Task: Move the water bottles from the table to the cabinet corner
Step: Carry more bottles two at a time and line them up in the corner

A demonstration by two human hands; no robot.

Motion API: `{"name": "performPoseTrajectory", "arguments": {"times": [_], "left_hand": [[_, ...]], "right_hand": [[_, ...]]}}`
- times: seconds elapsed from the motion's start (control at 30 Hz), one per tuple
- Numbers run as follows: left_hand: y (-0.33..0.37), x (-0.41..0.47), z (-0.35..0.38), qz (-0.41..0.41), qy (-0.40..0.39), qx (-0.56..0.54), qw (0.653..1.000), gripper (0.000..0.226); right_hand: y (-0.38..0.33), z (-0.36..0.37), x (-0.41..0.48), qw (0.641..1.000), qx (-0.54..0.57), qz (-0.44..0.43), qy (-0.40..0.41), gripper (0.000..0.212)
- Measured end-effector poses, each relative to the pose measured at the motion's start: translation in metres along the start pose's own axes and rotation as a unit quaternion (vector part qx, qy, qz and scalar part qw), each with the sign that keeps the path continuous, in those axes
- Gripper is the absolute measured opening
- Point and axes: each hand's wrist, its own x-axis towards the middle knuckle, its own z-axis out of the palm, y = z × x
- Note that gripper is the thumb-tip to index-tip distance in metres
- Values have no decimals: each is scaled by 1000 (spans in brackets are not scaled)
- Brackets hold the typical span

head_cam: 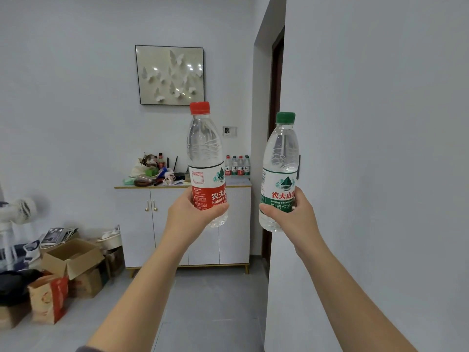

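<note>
Carry step, mid-transit. Left hand [196, 212] wrapped around the lower body of the red bottle [206, 163], right hand [291, 214] wrapped around the lower body of the green bottle [279, 174]. Both bottles upright, held out at arm's length, off any surface, apart from each other. No bench in view.

Target looks like the right end of the cabinet [182, 224] top, against the wall corner, where a bottle group [237, 165] already stands in a tight cluster. Cabinet is ahead across open floor [210, 301], well apart from the hands.

Next move, as I judge it: walk up, lower each bottle onto its base just beside the cluster, release. Free space there looks narrow; clutter [152, 171] takes the left part of the top, so set down one at a time to avoid knocking the standing ones.

Materials: clear thin plastic, ribbed shoulders, full or nearly so, probably gives slightly under squeeze. Screw caps, ridged, red and green. Glossy wrap labels. Cabinet white, smooth doors, small brass knobs, thin legs. Floor grey tile.
</note>
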Motion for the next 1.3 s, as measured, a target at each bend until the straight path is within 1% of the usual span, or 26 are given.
{"name": "performPoseTrajectory", "arguments": {"times": [0.13,0.23,0.43,0.53,0.67,0.8,1.0,1.13,1.3], "left_hand": [[-24,36,19,7,15,6,1000,55],[-41,73,35,11,23,9,1000,60],[-70,156,60,16,43,18,999,61],[-86,196,71,20,56,27,998,62],[-110,239,84,10,57,21,998,62],[-131,278,94,6,61,28,998,57],[-168,348,112,16,40,24,999,59],[-200,405,124,26,26,16,999,51],[-237,492,133,28,0,6,1000,55]], "right_hand": [[30,15,39,1000,20,-1,0,60],[53,30,77,999,33,-3,-8,58],[89,61,163,999,52,1,-18,53],[106,75,206,998,62,1,-26,54],[128,92,246,996,79,3,-27,54],[150,106,279,997,78,9,-24,53],[189,131,335,998,66,9,-18,54],[217,156,383,998,59,5,-17,55],[247,194,455,998,56,-5,0,59]]}}
